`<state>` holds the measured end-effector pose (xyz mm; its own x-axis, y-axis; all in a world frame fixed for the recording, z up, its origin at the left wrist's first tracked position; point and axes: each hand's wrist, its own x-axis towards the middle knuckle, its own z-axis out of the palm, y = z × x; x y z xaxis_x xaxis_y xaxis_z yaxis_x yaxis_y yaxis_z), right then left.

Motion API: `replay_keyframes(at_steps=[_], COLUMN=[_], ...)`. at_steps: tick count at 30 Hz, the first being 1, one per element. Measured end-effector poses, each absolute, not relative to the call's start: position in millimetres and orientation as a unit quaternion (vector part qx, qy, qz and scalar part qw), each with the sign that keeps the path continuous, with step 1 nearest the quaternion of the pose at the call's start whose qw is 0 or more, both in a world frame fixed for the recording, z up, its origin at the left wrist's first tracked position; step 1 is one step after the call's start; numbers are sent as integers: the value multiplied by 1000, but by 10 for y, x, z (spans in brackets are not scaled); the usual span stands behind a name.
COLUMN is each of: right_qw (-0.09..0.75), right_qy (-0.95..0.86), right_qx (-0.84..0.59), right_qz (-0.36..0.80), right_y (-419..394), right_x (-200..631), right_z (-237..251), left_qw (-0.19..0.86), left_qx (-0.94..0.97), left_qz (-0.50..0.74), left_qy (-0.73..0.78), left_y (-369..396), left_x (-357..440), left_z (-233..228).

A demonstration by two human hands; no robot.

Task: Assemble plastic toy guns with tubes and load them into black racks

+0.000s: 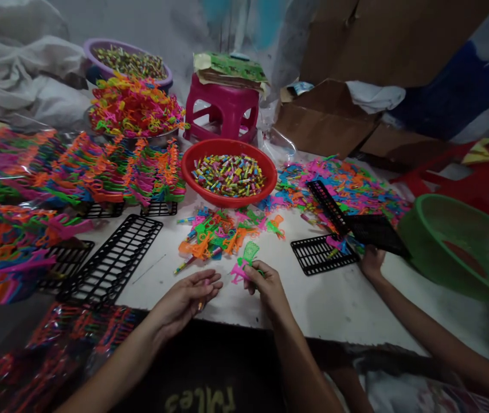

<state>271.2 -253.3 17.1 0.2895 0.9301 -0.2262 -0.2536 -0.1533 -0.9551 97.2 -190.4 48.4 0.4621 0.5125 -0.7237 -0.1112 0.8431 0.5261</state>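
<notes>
Evidently, hand sorting or fitting of small parts is under way. Just nearer the wearer than the red round plastic bowl (229, 200), past a loose heap of multicoloured plastic pieces (201, 248), the right hand (269, 282) has its thumb and forefinger pinched together on a thin pink-and-green plastic piece (239, 272); whether that is one part or two, I cannot tell. The left hand (186, 298), also on the bowl's near side, has loosely curled fingers with a small orange tip (201, 306) below; its hold is unclear. The next move likely calls for a light, steady pinch.
</notes>
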Motion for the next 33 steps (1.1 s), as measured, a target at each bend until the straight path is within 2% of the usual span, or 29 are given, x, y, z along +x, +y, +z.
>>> replay_keyframes(at_steps=[8, 13, 15, 17, 19, 21, 23, 25, 28, 30, 33], right_qw=[493, 413, 416, 461, 495, 483, 470, 527, 629, 636, 636], right_qy=[-347, -392, -410, -441, -517, -623, -690, -636, -376, -262, -228], right_qx=[-535, -529, -503, -502, -522, -514, -477, -497, -590, -587, -549], right_qz=[592, 630, 637, 584, 464, 339, 273, 265, 339, 427, 491], right_y=[-2556, -2555, -2575, -2599, -2619, -2628, -2620, -2596, -2543, -2504, -2452], right_x=[2594, 2563, 2620, 2692, 2737, 2726, 2670, 2599, 2488, 2401, 2260], right_z=[184, 195, 196, 214, 251, 289, 304, 284, 217, 174, 124], left_qw=[814, 781, 786, 805, 831, 849, 859, 866, 865, 848, 825], left_qx=[322, 396, 396, 364, 327, 303, 284, 257, 235, 252, 264], left_qz=[168, 137, 129, 126, 108, 82, 86, 116, 163, 185, 188], left_qy=[453, 463, 457, 450, 438, 424, 417, 413, 412, 428, 463], left_y=[-1976, -1967, -1941, -1911, -1892, -1892, -1905, -1921, -1936, -1945, -1967], left_x=[901, 929, 908, 878, 859, 863, 885, 905, 910, 908, 925], left_z=[437, 468, 476, 487, 497, 500, 497, 494, 498, 498, 479])
